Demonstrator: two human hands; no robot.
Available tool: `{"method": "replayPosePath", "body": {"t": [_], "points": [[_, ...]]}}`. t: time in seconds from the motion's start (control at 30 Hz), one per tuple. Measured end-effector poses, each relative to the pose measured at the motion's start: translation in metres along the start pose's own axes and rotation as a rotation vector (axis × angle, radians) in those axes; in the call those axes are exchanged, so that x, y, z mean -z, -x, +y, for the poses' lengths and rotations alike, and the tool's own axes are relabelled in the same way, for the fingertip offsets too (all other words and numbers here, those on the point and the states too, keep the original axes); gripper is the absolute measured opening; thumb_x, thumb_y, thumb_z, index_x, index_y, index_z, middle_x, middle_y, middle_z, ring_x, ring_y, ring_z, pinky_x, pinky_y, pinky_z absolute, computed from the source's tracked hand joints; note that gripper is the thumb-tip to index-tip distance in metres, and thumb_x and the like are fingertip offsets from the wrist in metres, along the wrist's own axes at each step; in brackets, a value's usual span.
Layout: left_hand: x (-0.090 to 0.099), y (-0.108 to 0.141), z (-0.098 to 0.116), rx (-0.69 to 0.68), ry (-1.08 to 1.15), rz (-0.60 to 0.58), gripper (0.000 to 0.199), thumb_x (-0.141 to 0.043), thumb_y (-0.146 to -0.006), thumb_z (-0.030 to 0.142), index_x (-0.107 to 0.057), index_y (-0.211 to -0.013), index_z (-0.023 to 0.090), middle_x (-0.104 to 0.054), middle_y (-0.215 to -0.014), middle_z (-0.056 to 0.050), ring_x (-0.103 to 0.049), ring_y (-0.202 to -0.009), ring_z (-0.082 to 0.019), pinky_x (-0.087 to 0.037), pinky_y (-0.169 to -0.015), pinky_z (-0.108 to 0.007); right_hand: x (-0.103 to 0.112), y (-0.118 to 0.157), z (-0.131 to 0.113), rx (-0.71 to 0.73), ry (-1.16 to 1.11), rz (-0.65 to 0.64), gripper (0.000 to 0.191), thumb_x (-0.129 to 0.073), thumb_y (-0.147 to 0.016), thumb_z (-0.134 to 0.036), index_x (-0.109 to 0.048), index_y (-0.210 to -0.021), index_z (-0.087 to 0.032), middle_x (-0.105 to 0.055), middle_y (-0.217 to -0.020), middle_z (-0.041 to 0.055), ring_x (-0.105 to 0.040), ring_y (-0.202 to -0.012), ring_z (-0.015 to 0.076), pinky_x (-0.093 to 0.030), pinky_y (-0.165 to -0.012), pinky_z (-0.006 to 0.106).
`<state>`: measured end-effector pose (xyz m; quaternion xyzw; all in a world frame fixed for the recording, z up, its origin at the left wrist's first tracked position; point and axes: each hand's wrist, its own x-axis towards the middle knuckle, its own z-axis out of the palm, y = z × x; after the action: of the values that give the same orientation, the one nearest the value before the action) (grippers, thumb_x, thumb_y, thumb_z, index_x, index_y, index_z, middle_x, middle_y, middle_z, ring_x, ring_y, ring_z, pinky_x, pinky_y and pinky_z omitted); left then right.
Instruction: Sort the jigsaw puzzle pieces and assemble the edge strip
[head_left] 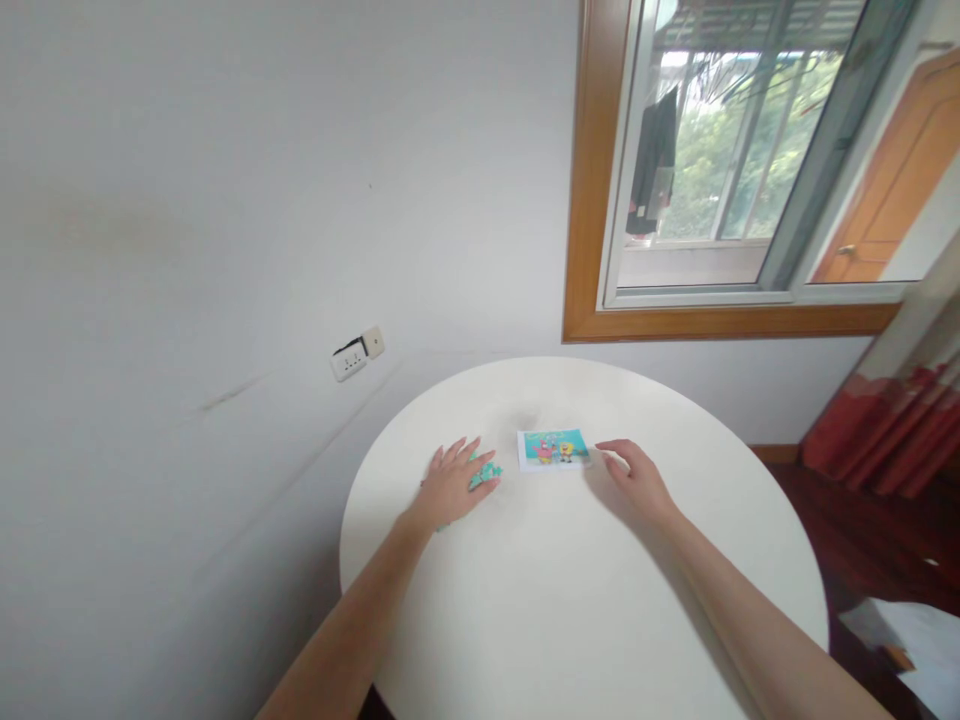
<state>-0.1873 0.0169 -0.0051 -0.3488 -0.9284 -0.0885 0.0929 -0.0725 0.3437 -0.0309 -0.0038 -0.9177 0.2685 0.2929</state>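
Note:
My left hand (451, 487) lies palm down with its fingers spread over small teal pieces (486, 474), which look like jigsaw pieces. Part of that pile is hidden beneath the palm. To its right, a picture card (555, 449) with a white border lies flat, showing a pink and a yellow cartoon figure on blue-green. Just off the card's right edge is my right hand (636, 480), its index finger and thumb apart and pointing towards the card. Nothing shows between those fingers; the other fingers are partly hidden.
Both forearms reach over a round white table (517, 600). A wall with a socket (349, 361) stands behind and to the left. Beyond the table are a wood-framed window (589, 325) and, at right, a red and beige curtain (892, 420). White sheets (915, 635) lie low at the right.

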Motion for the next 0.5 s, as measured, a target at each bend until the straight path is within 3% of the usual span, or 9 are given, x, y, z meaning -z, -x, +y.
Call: {"method": "replayPosePath", "body": {"t": [0.13, 0.27, 0.4, 0.5], "points": [[0.003, 0.009, 0.025, 0.018, -0.013, 0.040, 0.050, -0.040, -0.099, 0.047, -0.048, -0.143, 0.025, -0.035, -0.156, -0.011, -0.024, -0.146, -0.033, -0.018, -0.117, -0.056, -0.002, -0.002, 0.006, -0.069, 0.047, -0.023, 0.041, -0.034, -0.092, -0.027, -0.069, -0.110, -0.014, -0.069, -0.115, 0.0134, -0.062, -0.111, 0.0259, -0.046, -0.102, 0.044], [0.004, 0.024, 0.080, -0.089, 0.015, 0.018, 0.055, -0.041, -0.097, 0.052, -0.041, -0.147, 0.028, -0.031, -0.158, -0.007, -0.022, -0.148, -0.028, -0.021, -0.119, -0.048, -0.008, 0.001, -0.005, -0.078, 0.109, -0.111, 0.040, -0.040, -0.091, -0.025, -0.068, -0.118, -0.017, -0.063, -0.132, 0.0111, -0.049, -0.131, 0.0262, -0.037, -0.111, 0.046], [-0.007, 0.046, 0.121, -0.129, 0.049, -0.039, 0.062, -0.042, -0.095, 0.059, -0.038, -0.148, 0.027, -0.025, -0.160, -0.012, -0.019, -0.148, -0.032, -0.022, -0.118, -0.052, -0.012, 0.024, -0.027, -0.121, 0.194, -0.203, 0.050, -0.044, -0.094, -0.046, -0.054, -0.138, -0.024, -0.040, -0.154, 0.0117, -0.026, -0.144, 0.0378, -0.024, -0.108, 0.069], [-0.018, 0.057, 0.126, -0.061, 0.053, -0.034, 0.060, -0.038, -0.096, 0.058, -0.038, -0.149, 0.029, -0.025, -0.160, -0.011, -0.018, -0.148, -0.034, -0.017, -0.118, -0.058, -0.015, 0.051, -0.043, -0.092, 0.324, -0.349, 0.061, -0.031, -0.096, -0.061, -0.038, -0.149, -0.031, -0.024, -0.161, 0.0085, -0.017, -0.148, 0.0373, -0.015, -0.110, 0.071]]}}
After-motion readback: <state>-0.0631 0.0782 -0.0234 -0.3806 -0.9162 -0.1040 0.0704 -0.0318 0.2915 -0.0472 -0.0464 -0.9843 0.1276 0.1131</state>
